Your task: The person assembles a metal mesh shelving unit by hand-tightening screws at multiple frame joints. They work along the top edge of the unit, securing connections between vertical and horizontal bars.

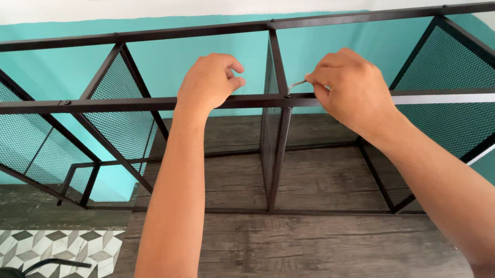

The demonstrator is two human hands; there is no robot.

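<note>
- Hex key: small bent metal key, pinched in the fingertips of our right hand, its short end down on a screw at the joint just left of that hand, so it can be turned.
- Top rail: black metal bar; our left hand curls loosely on it, fingers bent, holding nothing else, apparently to steady the frame.
- Mesh divider: hangs below the joint, between both hands.
- Wooden shelf: grey boards beneath our forearms.
- Teal wall: beyond the hands.
</note>
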